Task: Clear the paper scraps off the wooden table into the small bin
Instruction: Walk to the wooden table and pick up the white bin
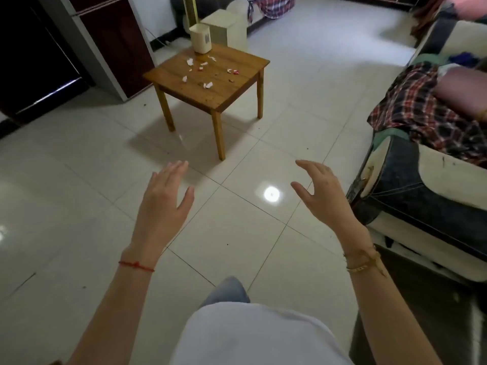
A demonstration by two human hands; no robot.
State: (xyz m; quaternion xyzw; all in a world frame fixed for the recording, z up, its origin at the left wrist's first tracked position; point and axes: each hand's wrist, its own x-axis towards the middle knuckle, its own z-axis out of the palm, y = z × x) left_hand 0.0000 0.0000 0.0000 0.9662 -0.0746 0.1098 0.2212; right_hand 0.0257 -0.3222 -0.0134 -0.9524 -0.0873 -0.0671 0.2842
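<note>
At the lower centre of the view, above the tiled floor (79, 159), both hands are raised and hold nothing. The left hand (162, 204) is spread flat with fingers extended; a red string (135, 266) circles its wrist. The right hand (322, 192) is open with fingers loosely curved; a gold bracelet (362, 263) sits at its wrist. Neither hand touches any object. The wooden table (237, 83) stands well apart from the hands, at 12 o'clock from them. Paper scraps (207, 85), white and red, lie scattered across the table top. The small bin (200, 38), cream-coloured and upright, stands on the table at its far corner, at 11 o'clock from the scraps. A pale box (229, 26) stands on the floor just behind the bin. A sofa (411, 185) with plaid cloth (411, 106) draped over it lies at 3 o'clock from the table.
</note>
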